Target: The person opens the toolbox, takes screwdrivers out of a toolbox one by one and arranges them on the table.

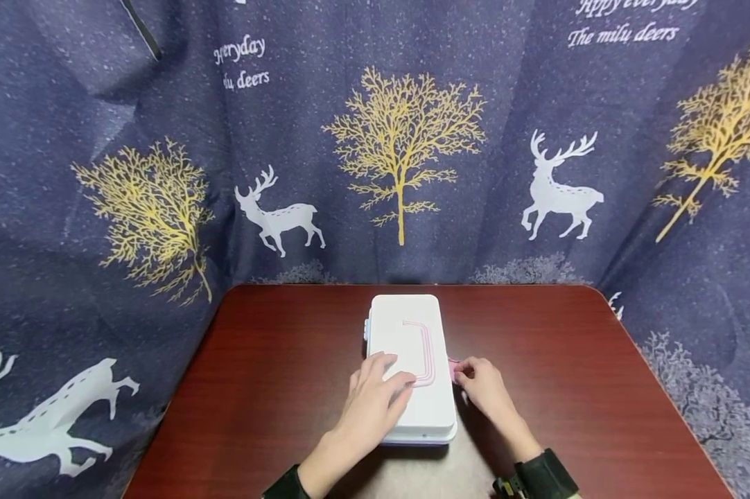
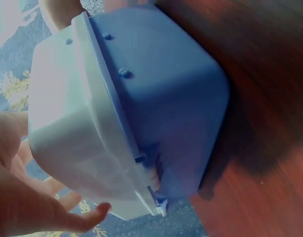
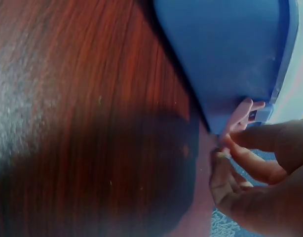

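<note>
A box with a white lid (image 1: 406, 312) and a blue base (image 2: 171, 94) lies lengthwise on the table, its lid down over the base. A pink handle (image 1: 428, 350) lies folded flat on top. My left hand (image 1: 375, 391) rests on the lid with fingers spread, the fingertips beside the handle. At the box's right side, my right hand (image 1: 484, 384) pinches a pink latch (image 3: 239, 116) between thumb and fingers. This latch stands out from the side wall, tilted away from the rim. A light blue latch (image 1: 367, 329) sits on the left side.
The box stands near the middle of a reddish-brown wooden table (image 1: 537, 333). A dark blue curtain (image 1: 275, 125) printed with deer and trees hangs behind the table and along both sides.
</note>
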A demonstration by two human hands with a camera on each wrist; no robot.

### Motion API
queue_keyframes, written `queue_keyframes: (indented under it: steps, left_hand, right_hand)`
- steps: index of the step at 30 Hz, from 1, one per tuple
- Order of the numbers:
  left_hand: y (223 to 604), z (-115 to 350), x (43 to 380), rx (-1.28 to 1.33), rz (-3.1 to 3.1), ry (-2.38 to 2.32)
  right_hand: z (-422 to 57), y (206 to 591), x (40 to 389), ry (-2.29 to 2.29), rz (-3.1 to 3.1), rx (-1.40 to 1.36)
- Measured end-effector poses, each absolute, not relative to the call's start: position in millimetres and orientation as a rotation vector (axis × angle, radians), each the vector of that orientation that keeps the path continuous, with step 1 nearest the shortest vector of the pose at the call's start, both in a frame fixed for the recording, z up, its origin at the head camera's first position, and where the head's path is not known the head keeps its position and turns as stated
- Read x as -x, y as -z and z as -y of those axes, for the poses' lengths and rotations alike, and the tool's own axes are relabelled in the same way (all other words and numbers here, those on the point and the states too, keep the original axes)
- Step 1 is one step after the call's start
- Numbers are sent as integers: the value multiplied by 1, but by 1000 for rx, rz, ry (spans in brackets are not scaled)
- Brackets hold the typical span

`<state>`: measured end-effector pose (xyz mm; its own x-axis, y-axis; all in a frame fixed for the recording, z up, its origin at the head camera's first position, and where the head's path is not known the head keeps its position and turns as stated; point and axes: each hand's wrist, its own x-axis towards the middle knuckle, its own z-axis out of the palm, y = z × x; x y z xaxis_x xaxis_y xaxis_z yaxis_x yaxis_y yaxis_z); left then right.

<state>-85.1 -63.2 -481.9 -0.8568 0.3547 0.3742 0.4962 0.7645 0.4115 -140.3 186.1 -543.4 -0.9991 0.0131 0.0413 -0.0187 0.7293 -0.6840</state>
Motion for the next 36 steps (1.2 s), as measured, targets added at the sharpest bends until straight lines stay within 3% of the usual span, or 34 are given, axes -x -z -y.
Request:
queue_keyframes:
  steps: [11, 23, 36]
  left_hand:
    - [476, 50, 100, 679, 2710, 626]
    - [454, 34, 130, 875, 2849, 334]
    - [448, 29, 127, 839, 2797, 303]
  right_hand:
    - [-181, 553, 138, -1156, 2973, -131]
    - [-181, 547, 137, -1192, 2986, -144]
    - [-181, 545, 135, -1214, 2971, -193]
